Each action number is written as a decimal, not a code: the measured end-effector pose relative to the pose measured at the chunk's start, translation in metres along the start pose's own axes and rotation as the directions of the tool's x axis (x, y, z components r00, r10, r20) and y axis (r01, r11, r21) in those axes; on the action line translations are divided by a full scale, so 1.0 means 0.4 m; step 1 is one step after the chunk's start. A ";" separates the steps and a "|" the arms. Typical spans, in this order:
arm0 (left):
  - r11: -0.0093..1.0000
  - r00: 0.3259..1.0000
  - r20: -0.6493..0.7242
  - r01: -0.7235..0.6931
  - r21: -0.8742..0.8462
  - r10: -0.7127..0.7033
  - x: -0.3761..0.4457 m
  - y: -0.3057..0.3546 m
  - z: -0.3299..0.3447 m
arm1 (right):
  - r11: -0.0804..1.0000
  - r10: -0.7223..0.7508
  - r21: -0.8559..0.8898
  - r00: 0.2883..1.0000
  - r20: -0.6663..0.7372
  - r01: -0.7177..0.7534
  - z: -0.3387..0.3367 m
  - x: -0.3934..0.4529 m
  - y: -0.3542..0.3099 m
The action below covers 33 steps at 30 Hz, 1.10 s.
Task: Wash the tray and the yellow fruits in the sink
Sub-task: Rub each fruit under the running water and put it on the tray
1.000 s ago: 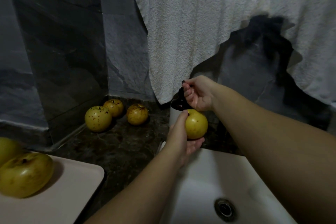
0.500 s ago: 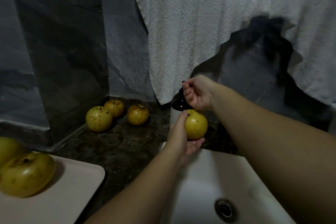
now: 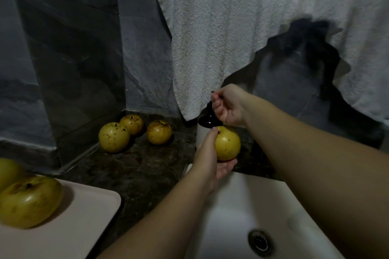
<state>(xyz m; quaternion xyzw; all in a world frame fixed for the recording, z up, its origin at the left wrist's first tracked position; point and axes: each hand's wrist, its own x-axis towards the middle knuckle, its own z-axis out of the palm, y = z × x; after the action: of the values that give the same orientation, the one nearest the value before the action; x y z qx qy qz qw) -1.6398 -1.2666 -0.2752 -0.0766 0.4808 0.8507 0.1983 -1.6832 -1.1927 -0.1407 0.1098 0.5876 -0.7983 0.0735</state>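
Note:
My left hand (image 3: 208,160) grips a yellow fruit (image 3: 227,143) just beyond the far rim of the white sink (image 3: 235,212). Directly above it, my right hand (image 3: 228,104) is closed on the pump head of a dark soap bottle (image 3: 207,119); the nozzle is hidden by my fingers. A pale tray (image 3: 69,231) lies at the lower left with two yellow fruits on it, one large (image 3: 29,201) and one cut off by the frame edge (image 3: 8,169). Three spotted yellow fruits (image 3: 114,140) (image 3: 132,124) (image 3: 159,132) rest on the dark counter in the corner.
A white towel (image 3: 221,33) hangs down behind the soap bottle. Dark stone walls close the corner at left and back. The sink drain (image 3: 260,242) sits at the lower right. Dark counter (image 3: 136,166) lies between tray and sink.
My right hand has lifted slightly on the pump head. The fruit in my left hand stays under the bottle, and the view has shifted a little.

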 end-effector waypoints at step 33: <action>1.000 1.000 0.014 -0.010 -0.013 0.011 -0.001 0.004 -0.006 | 1.000 0.001 -0.002 1.000 -0.002 -0.001 0.005 -0.001 -0.010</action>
<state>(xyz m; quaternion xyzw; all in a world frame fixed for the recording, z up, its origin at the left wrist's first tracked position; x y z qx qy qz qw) -1.6403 -1.2694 -0.2753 -0.0694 0.4743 0.8553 0.1968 -1.6839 -1.1933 -0.1362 0.1109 0.5884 -0.7975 0.0732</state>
